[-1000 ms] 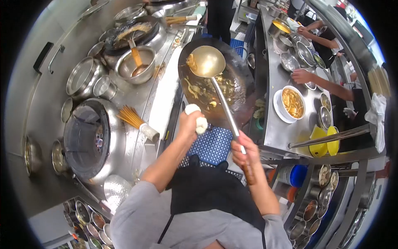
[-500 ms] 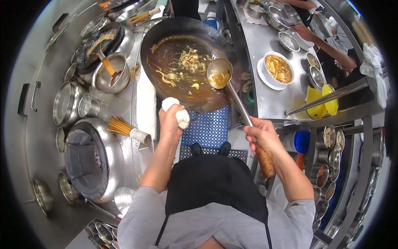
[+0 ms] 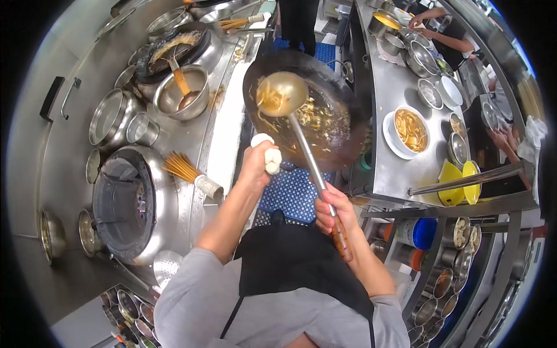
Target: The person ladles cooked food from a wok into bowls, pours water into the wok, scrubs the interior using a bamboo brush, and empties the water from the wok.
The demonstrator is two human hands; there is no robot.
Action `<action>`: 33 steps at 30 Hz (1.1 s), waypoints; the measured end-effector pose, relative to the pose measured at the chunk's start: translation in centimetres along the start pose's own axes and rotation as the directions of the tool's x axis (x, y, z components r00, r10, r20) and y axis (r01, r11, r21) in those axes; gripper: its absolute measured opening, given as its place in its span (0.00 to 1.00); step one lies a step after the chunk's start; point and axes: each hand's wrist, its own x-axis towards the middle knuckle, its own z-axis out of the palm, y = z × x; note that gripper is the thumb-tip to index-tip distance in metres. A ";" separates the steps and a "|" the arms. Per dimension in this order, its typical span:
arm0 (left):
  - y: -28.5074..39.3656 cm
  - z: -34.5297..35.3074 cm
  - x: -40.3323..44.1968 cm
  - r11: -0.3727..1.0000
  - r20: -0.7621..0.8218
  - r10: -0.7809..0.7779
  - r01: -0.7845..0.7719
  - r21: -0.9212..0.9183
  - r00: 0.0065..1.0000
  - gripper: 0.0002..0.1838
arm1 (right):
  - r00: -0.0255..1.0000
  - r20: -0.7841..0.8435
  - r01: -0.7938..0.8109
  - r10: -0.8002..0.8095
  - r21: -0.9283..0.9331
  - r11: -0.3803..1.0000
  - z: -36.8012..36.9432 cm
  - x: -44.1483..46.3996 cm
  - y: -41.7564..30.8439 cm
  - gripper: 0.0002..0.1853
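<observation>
My left hand [image 3: 256, 166] is closed around a bunched white cloth [image 3: 272, 161] at the near edge of a large dark wok [image 3: 339, 87]. Whatever handle lies under the cloth is hidden. Brown liquid and pale shredded food lie in the wok, which hangs above the blue mat. In my right hand [image 3: 338, 213], the wood-ended handle of a long steel ladle [image 3: 293, 87] is gripped. The ladle's bowl, over the wok's left side, carries brown sauce and pale strips. A white bowl [image 3: 400, 136] of similar food in brown sauce stands on a plate on the right counter.
The steel stove top [image 3: 180, 130] on the left holds a round burner [image 3: 125, 203], a bamboo whisk [image 3: 194, 177] and a steel pot [image 3: 185, 107]. Pans and yellow containers [image 3: 451, 182] stand on the right counter [image 3: 377, 81]. Other people's hands [image 3: 422, 22] work beyond it.
The ladle has swung from the wok's right side to its left. The wok, still held through the cloth, has shifted and tilted. My view has turned somewhat.
</observation>
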 end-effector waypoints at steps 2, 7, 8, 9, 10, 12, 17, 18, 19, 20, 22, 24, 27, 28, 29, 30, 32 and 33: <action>-0.5 -1.8 0.6 0.989 0.064 -0.102 0.109 -0.102 0.993 0.05 | 0.992 0.071 -0.120 0.108 0.205 0.971 -0.9 0.0 -0.6 0.24; 0.4 -2.4 -0.5 0.991 0.097 -0.091 0.099 -0.088 0.991 0.03 | 0.997 -0.062 -0.047 0.051 0.063 0.997 -1.2 -4.3 -4.0 0.26; 0.3 -2.5 -0.4 0.997 0.070 -0.068 0.071 -0.036 0.995 0.04 | 0.988 -0.151 -0.028 0.017 -0.071 0.997 -0.6 -5.0 -5.2 0.25; 0.5 -2.2 -0.6 0.999 0.045 -0.039 0.038 0.014 0.998 0.04 | 0.973 -0.229 -0.029 -0.018 -0.203 0.979 0.2 -5.5 -5.9 0.25; 1.0 -1.7 -1.1 0.998 0.021 -0.004 0.002 0.063 1.000 0.05 | 0.953 -0.298 -0.044 -0.061 -0.332 0.942 1.1 -5.9 -6.5 0.25; 1.6 -0.2 -1.9 0.990 0.029 0.067 -0.070 0.124 0.997 0.07 | 0.926 -0.372 -0.096 -0.069 -0.408 0.908 2.4 -5.6 -6.1 0.21; 1.3 3.0 -1.3 0.950 0.051 0.213 -0.219 0.223 0.976 0.09 | 0.964 -0.263 -0.095 0.033 -0.224 0.970 4.9 -3.6 -4.1 0.14; 1.2 3.5 -1.1 0.935 0.047 0.232 -0.237 0.265 0.971 0.09 | 0.980 -0.189 -0.084 0.056 -0.144 0.986 5.7 -3.7 -4.1 0.16; 0.9 3.2 -0.6 0.934 0.044 0.239 -0.242 0.262 0.970 0.09 | 0.991 -0.122 -0.062 0.052 -0.079 0.995 5.4 -4.0 -4.5 0.17; 1.3 2.8 -0.6 0.944 0.028 0.216 -0.216 0.248 0.976 0.08 | 0.998 -0.053 -0.043 0.042 -0.011 0.999 4.8 -4.5 -5.3 0.18; 2.4 2.8 -1.4 0.963 0.008 0.172 -0.170 0.211 0.985 0.08 | 1.000 0.008 -0.006 0.006 0.014 1.000 4.0 -4.0 -5.4 0.20; 2.8 1.6 -1.1 0.979 -0.009 0.110 -0.107 0.171 0.994 0.06 | 0.999 -0.027 0.025 -0.027 -0.059 0.998 1.6 -2.4 -3.5 0.21; 3.3 -0.2 -0.6 0.998 0.027 -0.046 0.044 0.046 0.999 0.05 | 0.998 0.011 -0.067 0.067 0.087 0.994 1.6 -1.4 -2.6 0.22; 3.4 -0.7 -0.4 0.998 0.042 -0.064 0.064 -0.004 0.997 0.05 | 0.993 0.061 -0.107 0.096 0.198 0.974 1.3 -1.4 -2.9 0.21; 3.3 -1.1 -0.4 0.995 0.056 -0.087 0.090 -0.053 0.995 0.05 | 0.992 0.076 -0.119 0.105 0.215 0.969 1.2 -2.0 -3.0 0.22; 3.4 -1.3 -0.7 0.988 0.072 -0.109 0.116 -0.101 0.991 0.05 | 0.992 0.067 -0.119 0.106 0.240 0.963 1.3 -2.8 -3.1 0.22; 3.5 -1.6 -1.0 0.971 0.087 -0.196 0.205 -0.119 0.977 0.04 | 0.994 0.045 -0.108 0.099 0.289 0.951 1.9 -5.0 -3.5 0.23; 3.3 -1.7 -1.1 0.966 0.109 -0.216 0.229 -0.122 0.970 0.04 | 0.996 0.054 -0.090 0.077 0.310 0.947 2.0 -6.0 -3.9 0.25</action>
